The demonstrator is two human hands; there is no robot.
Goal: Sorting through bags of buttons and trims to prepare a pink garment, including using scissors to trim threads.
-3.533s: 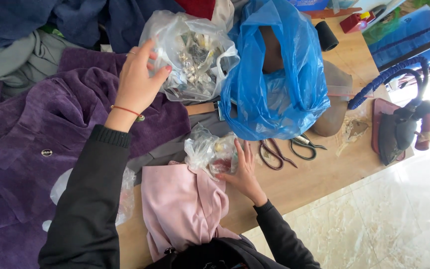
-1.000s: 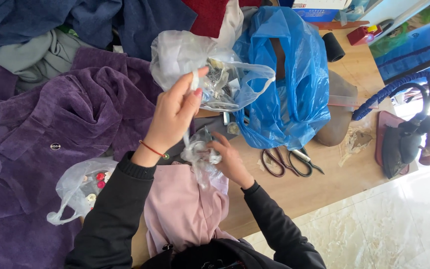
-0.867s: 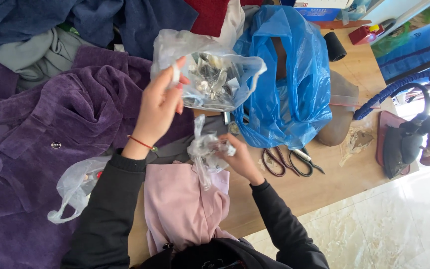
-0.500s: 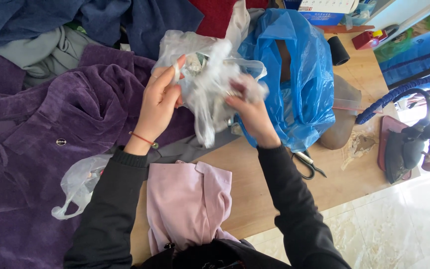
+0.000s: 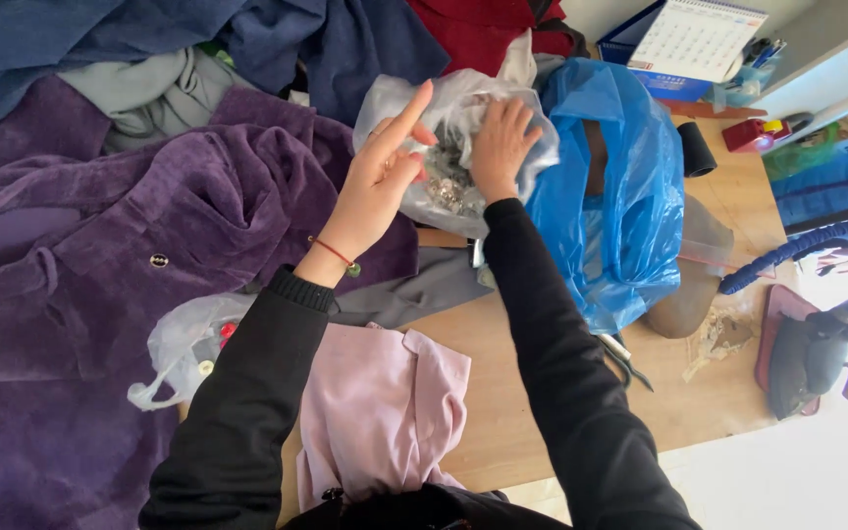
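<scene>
- Head view: the clear plastic bag (image 5: 449, 147) of small metal pieces sits at the far side of the counter (image 5: 699, 402), against the blue bag (image 5: 620, 196)
- Right hand (image 5: 501, 147) lies on it, fingers spread flat, the nearer hand
- Left hand (image 5: 380, 177) is just left, forefinger up, other fingers loosely curled at the bag's edge
- The bag's mouth and long axis can't be told

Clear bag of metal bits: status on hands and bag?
Left hand open at clear bag. Right hand pressed on it. Blue bag beside it.
</scene>
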